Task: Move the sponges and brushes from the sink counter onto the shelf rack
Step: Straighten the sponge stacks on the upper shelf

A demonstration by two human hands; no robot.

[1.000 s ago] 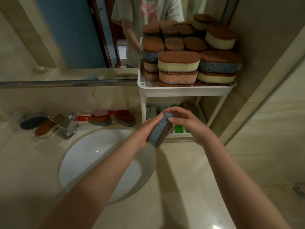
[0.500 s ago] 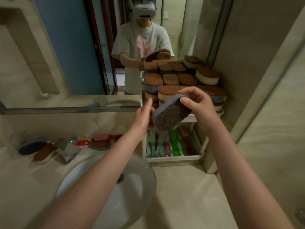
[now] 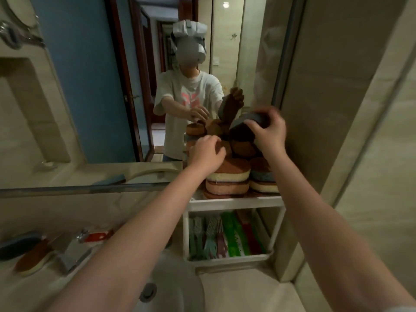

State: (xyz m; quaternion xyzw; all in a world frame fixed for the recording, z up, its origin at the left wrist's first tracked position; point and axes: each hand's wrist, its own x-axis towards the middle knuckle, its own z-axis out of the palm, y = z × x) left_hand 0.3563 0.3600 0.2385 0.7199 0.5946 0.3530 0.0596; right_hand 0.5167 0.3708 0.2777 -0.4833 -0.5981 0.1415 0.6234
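My right hand [image 3: 269, 134] grips a blue sponge [image 3: 247, 123] with a brown scrub face, tilted above the back of the sponge pile [image 3: 227, 179] on the top tier of the white shelf rack [image 3: 234, 202]. My left hand [image 3: 208, 152] rests with curled fingers on the top of the pile, holding nothing. The rack's lower tier holds several green, teal and red brushes [image 3: 225, 235]. On the counter left of the tap lie a dark blue sponge [image 3: 18, 244] and a brown-topped sponge [image 3: 33, 261]. A red item [image 3: 96, 236] lies behind the tap.
A chrome tap [image 3: 74, 251] stands behind the white basin [image 3: 177, 289]. The mirror [image 3: 90, 86] above the counter reflects a person and the rack. A tiled wall [image 3: 337, 109] closes in right beside the rack.
My right hand has lifted the blue sponge from below the top tier up over the pile. My left hand has let go of it and moved onto the pile. The view has tilted upward.
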